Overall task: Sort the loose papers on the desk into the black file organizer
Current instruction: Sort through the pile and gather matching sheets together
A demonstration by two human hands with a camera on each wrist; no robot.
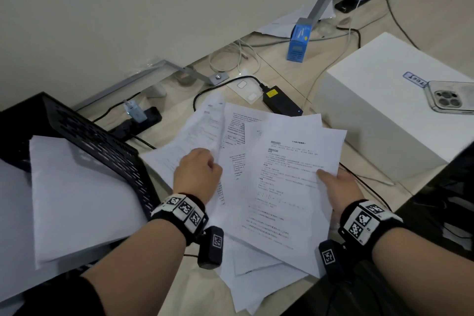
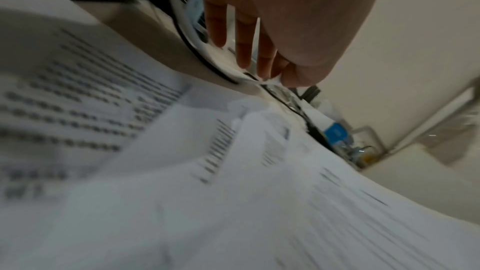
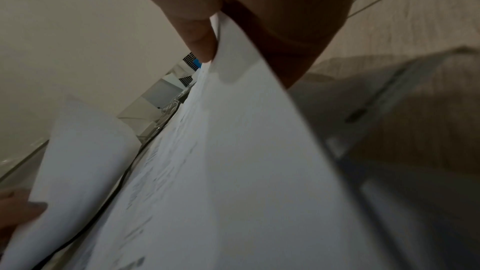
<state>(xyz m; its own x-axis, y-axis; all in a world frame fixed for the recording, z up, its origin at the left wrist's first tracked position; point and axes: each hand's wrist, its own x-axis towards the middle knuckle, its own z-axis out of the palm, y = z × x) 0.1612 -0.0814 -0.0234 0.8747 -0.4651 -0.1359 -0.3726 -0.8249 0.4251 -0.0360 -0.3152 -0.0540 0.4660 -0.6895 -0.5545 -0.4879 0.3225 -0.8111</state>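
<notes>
The black file organizer (image 1: 97, 141) stands at the left with white sheets (image 1: 77, 187) lying in it. Loose printed papers (image 1: 269, 187) are fanned over the desk's middle. My left hand (image 1: 214, 163) pinches the edge of one sheet (image 1: 197, 131) and holds it raised at the left of the pile; in the left wrist view its fingers (image 2: 244, 48) close on that thin edge above the blurred papers (image 2: 233, 192). My right hand (image 1: 331, 182) pinches the right edge of the top printed sheet. The thumb (image 3: 200, 34) lies on top of this sheet (image 3: 233, 151), with the fingers hidden under it.
A white box (image 1: 384, 115) with a phone (image 1: 448, 96) on it stands at the right. Behind the papers lie a black power adapter (image 1: 282, 101), a power strip (image 1: 138, 120), cables and a blue carton (image 1: 298, 42). The wall runs close behind.
</notes>
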